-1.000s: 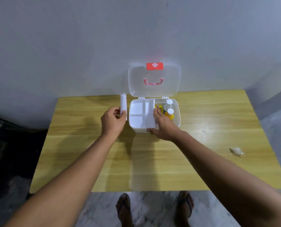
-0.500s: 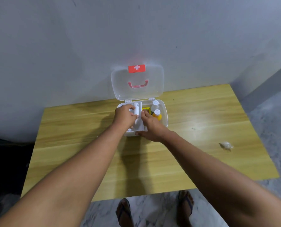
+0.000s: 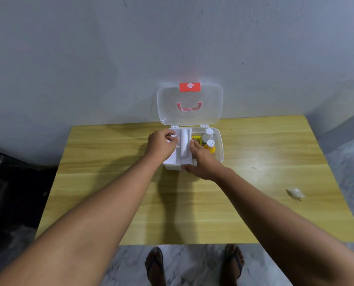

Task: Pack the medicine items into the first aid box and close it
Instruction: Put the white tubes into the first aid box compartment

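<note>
The left hand [image 3: 161, 144] curls over the white tray [image 3: 173, 159]; I cannot tell if it holds something. The white tube [image 3: 184, 144] lies in this tray, between both hands. The right hand [image 3: 203, 159] grips the tray's edge. 2 bottles [image 3: 210, 143] stand rightmost in the open first aid box [image 3: 219, 145].

A white first aid box [image 3: 218, 149] with clear lid [image 3: 189, 118], red white-crossed label [image 3: 190, 87] and pink handle [image 3: 189, 106] sits on a yellow wood-grain worktop [image 3: 114, 153].

White cross on lid's red label [image 3: 190, 87]
</note>
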